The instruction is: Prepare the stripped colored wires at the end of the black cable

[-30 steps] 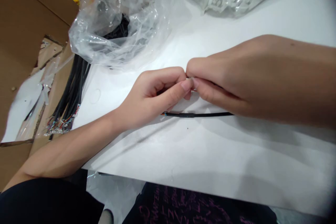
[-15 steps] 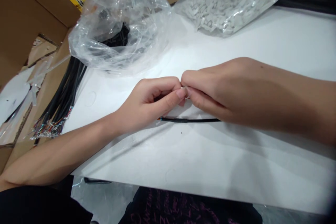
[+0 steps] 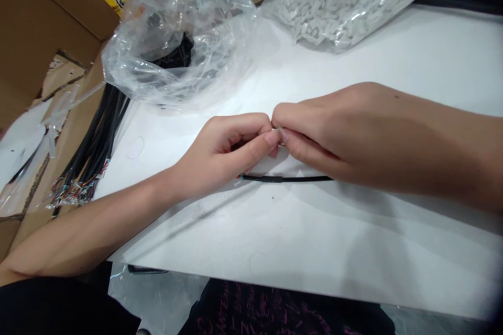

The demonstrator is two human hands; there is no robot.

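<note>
My left hand (image 3: 228,154) and my right hand (image 3: 338,131) meet fingertip to fingertip over the white table (image 3: 314,241). Both are closed in a pinch on a tiny pale part that is mostly hidden between the fingers. A thin black cable (image 3: 286,179) lies on the table just under the hands, its coloured wire ends showing near my left palm; it runs right beneath my right hand. I cannot tell whether the pinched part joins that cable.
A crumpled clear bag (image 3: 176,36) with black cables inside sits at the back left. A bundle of black cables (image 3: 92,154) with stripped coloured ends hangs off the table's left edge over cardboard. A clear bag of small grey-white parts (image 3: 346,0) lies at the back.
The camera tilted, so the hands sit a little lower and left in view than a second ago. Both hands keep the same pinch; the cable has not moved on the table.
</note>
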